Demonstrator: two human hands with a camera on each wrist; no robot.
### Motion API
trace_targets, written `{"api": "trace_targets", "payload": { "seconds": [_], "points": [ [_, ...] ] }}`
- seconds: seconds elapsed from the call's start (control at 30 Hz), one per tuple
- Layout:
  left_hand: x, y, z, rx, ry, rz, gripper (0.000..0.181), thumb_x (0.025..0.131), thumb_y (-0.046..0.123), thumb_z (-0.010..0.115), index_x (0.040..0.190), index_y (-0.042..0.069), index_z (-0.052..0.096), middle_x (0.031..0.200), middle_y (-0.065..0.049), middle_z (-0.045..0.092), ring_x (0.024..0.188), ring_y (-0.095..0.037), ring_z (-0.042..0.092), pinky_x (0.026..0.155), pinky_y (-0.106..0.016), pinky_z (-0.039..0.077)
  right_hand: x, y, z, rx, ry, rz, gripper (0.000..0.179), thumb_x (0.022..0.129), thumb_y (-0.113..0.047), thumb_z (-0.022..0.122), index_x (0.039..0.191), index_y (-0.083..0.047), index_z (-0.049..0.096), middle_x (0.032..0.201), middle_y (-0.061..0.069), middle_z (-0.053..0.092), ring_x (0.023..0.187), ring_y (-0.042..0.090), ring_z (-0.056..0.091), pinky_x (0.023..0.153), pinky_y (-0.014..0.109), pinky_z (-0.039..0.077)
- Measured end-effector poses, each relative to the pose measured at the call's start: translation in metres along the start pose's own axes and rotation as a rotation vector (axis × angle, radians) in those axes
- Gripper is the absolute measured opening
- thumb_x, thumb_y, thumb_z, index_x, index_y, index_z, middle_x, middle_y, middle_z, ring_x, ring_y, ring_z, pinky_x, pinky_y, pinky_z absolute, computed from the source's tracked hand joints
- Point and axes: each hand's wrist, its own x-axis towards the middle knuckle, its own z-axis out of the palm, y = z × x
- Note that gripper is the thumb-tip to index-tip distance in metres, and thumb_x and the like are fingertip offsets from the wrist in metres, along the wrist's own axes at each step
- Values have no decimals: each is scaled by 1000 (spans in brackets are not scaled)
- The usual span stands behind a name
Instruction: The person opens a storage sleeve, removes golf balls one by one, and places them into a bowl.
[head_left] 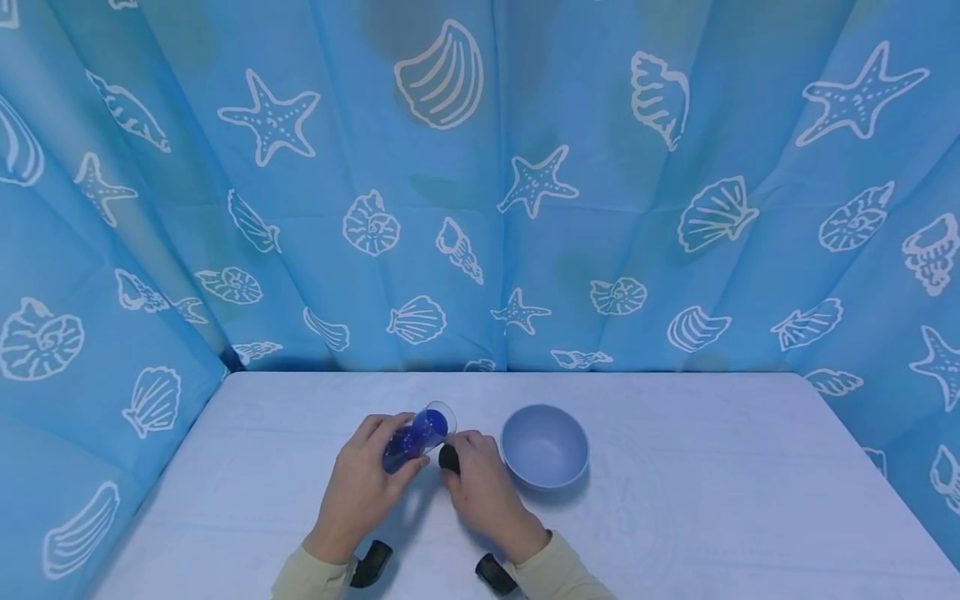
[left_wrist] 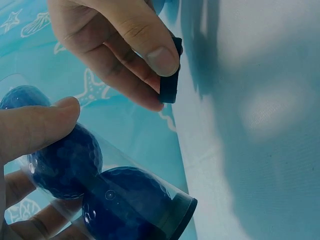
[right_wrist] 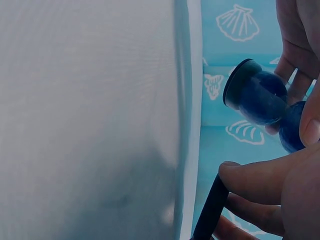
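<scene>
My left hand (head_left: 358, 487) grips a clear plastic tube (left_wrist: 150, 179), thumb on one side and fingers on the other. Inside it sit dark blue golf balls (left_wrist: 67, 160), dimpled and lined up in a row; three show in the left wrist view. A black cap closes one end of the tube; the other end looks uncapped and tilts up toward the right in the head view. Close beside that end, my right hand (head_left: 486, 492) pinches a separate round black cap (left_wrist: 171, 75) between thumb and fingers. In the right wrist view this cap (right_wrist: 210, 210) appears edge-on.
A blue-grey bowl (head_left: 545, 450) stands upright just right of my right hand. The white-covered table (head_left: 712, 500) runs beneath everything, with a blue shell-and-starfish curtain (head_left: 570, 250) behind and at both sides. Black devices (head_left: 496, 575) sit at both wrists.
</scene>
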Motion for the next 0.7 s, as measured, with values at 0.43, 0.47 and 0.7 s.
{"api": "trace_targets", "payload": {
  "seconds": [0.43,0.47,0.7],
  "points": [
    [0,0,1,0,6,18,58,76,24,90,126,8,65,111,-11,64,101,-29,68,87,-49,58,0,4,2,-6,-20,7,38,93,-9,70,129,1,61,128,19,60,119,33,55,101,48,49],
    [0,-1,1,-2,7,23,58,76,23,90,126,9,65,111,-11,64,101,-29,68,87,-48,58,0,4,2,-8,-18,3,37,93,-9,70,128,1,61,128,19,60,119,33,56,101,48,49],
    [0,-2,3,-18,15,48,57,77,23,90,126,8,65,111,-11,64,100,-27,68,85,-46,59,-1,4,0,-24,-9,-19,35,92,-6,71,126,1,62,126,17,61,117,32,56,101,47,49]
  ]
}}
